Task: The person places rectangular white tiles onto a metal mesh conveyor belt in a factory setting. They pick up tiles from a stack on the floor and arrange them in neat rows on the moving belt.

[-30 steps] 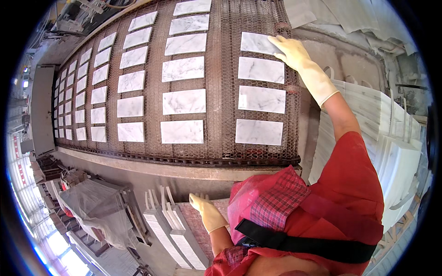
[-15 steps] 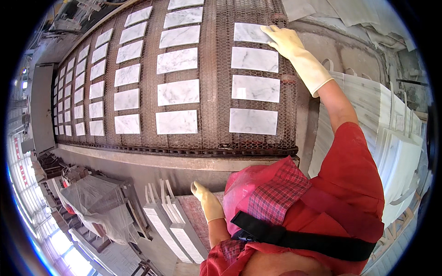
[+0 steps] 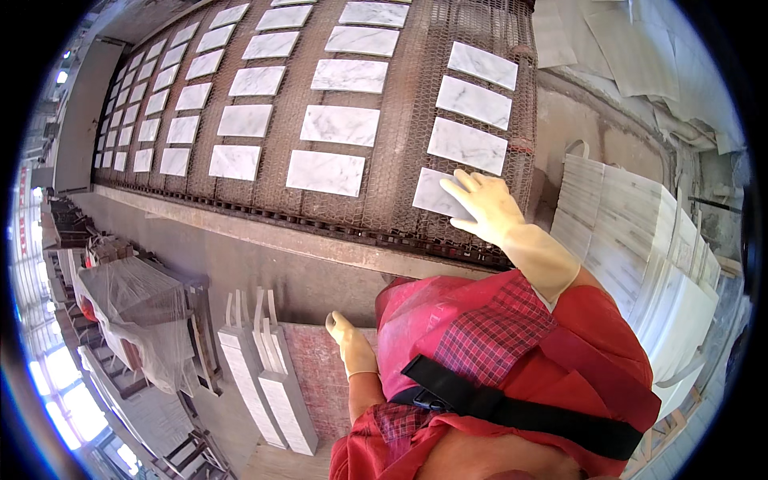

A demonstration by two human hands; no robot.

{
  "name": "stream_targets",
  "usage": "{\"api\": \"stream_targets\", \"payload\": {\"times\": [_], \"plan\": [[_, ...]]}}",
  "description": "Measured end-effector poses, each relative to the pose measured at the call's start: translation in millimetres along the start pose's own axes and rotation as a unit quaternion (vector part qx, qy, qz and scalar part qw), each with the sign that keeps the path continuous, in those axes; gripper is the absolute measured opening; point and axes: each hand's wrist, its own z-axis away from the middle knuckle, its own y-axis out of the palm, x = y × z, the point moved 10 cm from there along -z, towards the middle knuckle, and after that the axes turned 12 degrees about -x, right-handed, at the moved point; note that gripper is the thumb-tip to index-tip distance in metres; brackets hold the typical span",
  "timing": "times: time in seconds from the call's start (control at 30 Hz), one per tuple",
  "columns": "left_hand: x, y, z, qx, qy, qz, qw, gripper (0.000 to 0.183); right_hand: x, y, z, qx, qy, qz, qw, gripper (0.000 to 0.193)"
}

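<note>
1. Reaching over the nearest marble tile [image 3: 429, 193], the right hand [image 3: 485, 210] in its pale rubber glove lies palm down and covers the tile's right end.
2. Its fingers [image 3: 460, 192] are spread, with the thumb set apart toward the near edge; no grip on the tile shows, and whether they press on it or only hover I cannot tell.
3. This tile lies flat on the mesh belt [image 3: 394, 172], at the near end of a line of four; the other three tiles [image 3: 466, 146] lie beyond it, with gaps between them.
4. More rows of tiles [image 3: 332, 124] fill the belt to the left, apart from this line.
5. The left hand [image 3: 354, 349], also gloved, hangs by the red apron [image 3: 424, 324], in front of a reddish board [image 3: 312, 384]. Its fingers look loosely curled, though how far I cannot tell; nothing shows in them.
6. The step in hand seems to be placing or straightening the nearest tile. The next move probably calls for a light, flat touch that keeps its spacing, then a clean lift of the hand.
</note>
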Motion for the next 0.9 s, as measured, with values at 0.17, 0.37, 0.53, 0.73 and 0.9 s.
{"api": "stream_targets", "payload": {"times": [0.17,0.37,0.53,0.73,0.9], "plan": [[38.8,-22.6,-19.2,-0.003,0.061,-0.023,0.998,0.072,1.5,32.4,3.6,0.007,-0.029,0.048,0.998,0.088],[1.7,-28.0,32.5,0.025,0.143,-0.045,0.988,0.075,-11.3,38.3,15.4,-0.004,-0.031,0.060,0.998,0.090],[30.0,-25.3,29.2,0.038,0.151,-0.050,0.986,0.077,-7.2,29.7,10.9,0.018,-0.009,0.047,0.999,0.088],[141.8,-2.7,-38.3,0.011,-0.138,0.138,0.981,0.068,56.7,-31.8,7.3,-0.136,-0.082,-0.031,0.987,0.072],[168.3,-7.0,-48.5,-0.026,-0.070,0.047,0.996,0.063,119.7,-44.1,22.7,-0.208,-0.169,-0.136,0.954,0.062]]}}
